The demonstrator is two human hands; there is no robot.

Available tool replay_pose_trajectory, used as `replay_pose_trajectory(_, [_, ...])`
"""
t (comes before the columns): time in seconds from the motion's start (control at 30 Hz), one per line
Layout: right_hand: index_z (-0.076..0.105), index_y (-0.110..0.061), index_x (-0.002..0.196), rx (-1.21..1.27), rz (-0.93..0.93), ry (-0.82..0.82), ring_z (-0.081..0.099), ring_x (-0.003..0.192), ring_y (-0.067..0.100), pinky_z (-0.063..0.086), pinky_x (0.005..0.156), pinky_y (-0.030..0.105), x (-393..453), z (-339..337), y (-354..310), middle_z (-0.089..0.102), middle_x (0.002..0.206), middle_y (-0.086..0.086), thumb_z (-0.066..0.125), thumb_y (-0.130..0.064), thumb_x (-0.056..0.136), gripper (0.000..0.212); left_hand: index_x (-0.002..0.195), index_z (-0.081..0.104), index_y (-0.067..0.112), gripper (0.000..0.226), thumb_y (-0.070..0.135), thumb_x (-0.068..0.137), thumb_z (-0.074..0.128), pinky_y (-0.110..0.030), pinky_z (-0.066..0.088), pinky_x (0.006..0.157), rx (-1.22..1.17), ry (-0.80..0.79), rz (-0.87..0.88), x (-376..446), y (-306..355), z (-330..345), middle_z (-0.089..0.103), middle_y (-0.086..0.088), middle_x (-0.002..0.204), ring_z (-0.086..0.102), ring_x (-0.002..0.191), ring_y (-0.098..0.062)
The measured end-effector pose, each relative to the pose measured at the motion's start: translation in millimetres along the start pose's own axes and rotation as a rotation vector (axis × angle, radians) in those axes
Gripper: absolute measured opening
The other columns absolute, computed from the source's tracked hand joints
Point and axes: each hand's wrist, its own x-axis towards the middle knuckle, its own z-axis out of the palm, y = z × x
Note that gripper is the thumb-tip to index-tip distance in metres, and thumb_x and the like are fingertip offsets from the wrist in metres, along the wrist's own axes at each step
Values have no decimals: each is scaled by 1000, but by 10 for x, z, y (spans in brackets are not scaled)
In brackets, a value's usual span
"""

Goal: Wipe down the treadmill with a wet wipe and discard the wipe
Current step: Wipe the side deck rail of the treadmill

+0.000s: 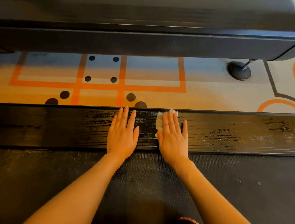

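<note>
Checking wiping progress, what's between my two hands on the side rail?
Head view: only bare, wet-streaked side rail lies between left hand and right hand, which presses the wipe.

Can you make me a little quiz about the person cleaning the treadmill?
1. True or false: the wipe lies under the right hand.
2. What does the left hand rest on? A) the orange-lined carpet B) the treadmill's side rail C) the round black foot
3. Fill in: both hands lie ____ with straight fingers.

Key
1. True; the wipe's white edge peeks out beyond the fingers.
2. B; it rests flat on the rail, just left of the right hand.
3. Flat.
</note>
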Motion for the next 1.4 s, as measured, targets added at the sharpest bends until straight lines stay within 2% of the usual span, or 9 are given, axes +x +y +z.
replay_pose_trajectory(0.1, [18, -11, 156, 16, 12, 24, 12, 151, 29, 8, 119, 50, -403, 116, -26, 14, 163, 12, 22, -41, 102, 62, 154, 24, 13, 61, 42, 101, 27, -42, 15, 120, 15, 5, -1, -4, 1, 8, 14, -15, 162, 12, 150, -28])
replay_pose_trajectory(0.17, [20, -11, 156, 12, 8, 9, 15, 150, 28, 6, 121, 48, -534, 156, -4, 17, 163, 11, 25, -41, 101, 62, 154, 24, 13, 61, 42, 101, 26, -42, 15, 121, 20, 5, -3, -5, 5, 7, 15, -15, 162, 12, 150, -28])
replay_pose_trajectory(0.27, [13, -13, 157, -25, 1, -7, 6, 151, 27, 1, 121, 47, -405, 129, 43, 9, 164, 10, 21, -42, 102, 63, 154, 23, 13, 61, 42, 101, 25, -43, 15, 121, 21, 1, -2, -4, 7, 4, 14, -15, 162, 11, 150, -28])
replay_pose_trajectory(0.37, [-7, -17, 155, -8, -9, -19, -14, 149, 22, -10, 117, 44, -98, 24, 103, -10, 164, 6, 11, -45, 102, 63, 154, 24, 12, 61, 42, 100, 27, -42, 14, 121, -2, 5, -3, -4, 4, 6, 14, -15, 162, 11, 150, -28])
replay_pose_trajectory(0.47, [-12, -18, 153, 15, -2, -28, -19, 148, 20, -15, 117, 40, 84, -36, 143, -16, 163, 5, 19, -42, 106, 61, 155, 23, 12, 62, 42, 100, 26, -41, 11, 120, -2, -4, -4, 3, -1, 3, 13, -15, 162, 10, 150, -28])
replay_pose_trajectory(0.73, [16, -10, 157, 58, 87, 14, 10, 151, 27, 13, 119, 48, -602, 185, 119, 12, 164, 10, 13, -42, 104, 62, 156, 18, 14, 65, 46, 99, 13, -42, 13, 122, 25, -14, -10, -4, 21, -19, 9, -13, 163, 7, 151, -27])
replay_pose_trajectory(1.07, [-8, -19, 156, 56, 91, -17, -20, 149, 18, -17, 117, 42, 117, -77, 326, -16, 163, 3, 11, -43, 106, 59, 156, 17, 14, 63, 44, 101, 21, -39, 5, 121, -4, -27, -6, 1, 9, -13, 6, -12, 163, 3, 151, -26])
replay_pose_trajectory(1.2, [1, -18, 157, 84, 108, 51, -14, 151, 19, -11, 119, 44, -81, 11, 297, -8, 164, 3, 5, -47, 101, 63, 156, 17, 14, 64, 45, 100, 18, -39, 5, 121, 2, -29, -5, 0, 4, -19, 6, -12, 163, 2, 151, -26])
replay_pose_trajectory(1.4, [19, -13, 157, 97, 168, 108, 7, 152, 24, -6, 120, 43, -595, 178, 215, 12, 164, 8, 18, -42, 104, 60, 156, 15, 15, 66, 47, 98, 9, -40, 9, 122, 32, -22, -9, 2, 19, -18, 6, -12, 163, 3, 151, -26])
